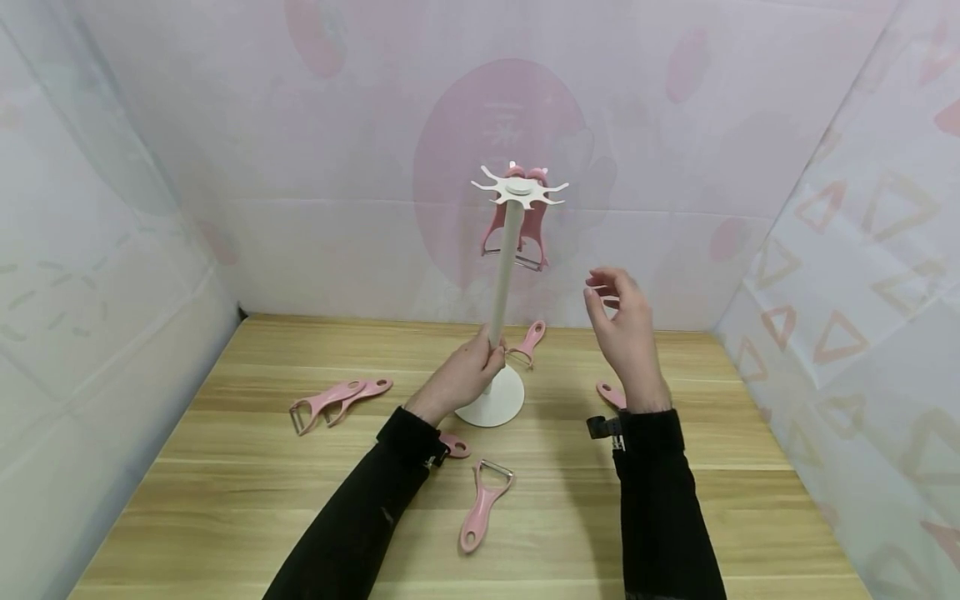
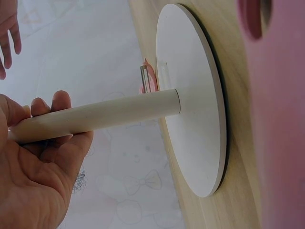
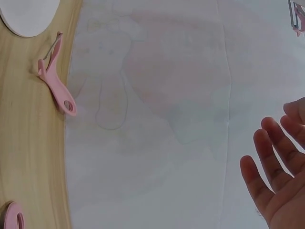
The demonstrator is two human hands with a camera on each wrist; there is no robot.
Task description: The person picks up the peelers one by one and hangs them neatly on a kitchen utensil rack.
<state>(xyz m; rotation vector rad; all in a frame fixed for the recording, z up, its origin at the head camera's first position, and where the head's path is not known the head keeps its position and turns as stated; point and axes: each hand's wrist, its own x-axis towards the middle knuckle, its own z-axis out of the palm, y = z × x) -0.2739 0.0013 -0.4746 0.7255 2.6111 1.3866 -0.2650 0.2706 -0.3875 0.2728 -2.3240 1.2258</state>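
Note:
A white stand (image 1: 507, 275) has a round base (image 2: 193, 102) on the table and a ring of curved hooks on top. My left hand (image 1: 467, 369) grips its post low down, fingers wrapped round it. Two pink peelers (image 1: 534, 221) hang from the hooks at the back, blades downward. To the right of the stand my right hand (image 1: 624, 325) is raised above the table, fingers loosely bent, holding nothing. Behind the base lies another pink peeler (image 3: 57, 81), and one more (image 1: 611, 394) lies partly hidden by the right wrist.
Two overlapping pink peelers (image 1: 337, 402) lie on the left of the wooden table (image 1: 225, 492). One peeler (image 1: 483, 508) lies in front, and another (image 1: 455, 446) is partly covered by the left sleeve. A patterned backdrop (image 1: 337, 250) encloses the back and sides.

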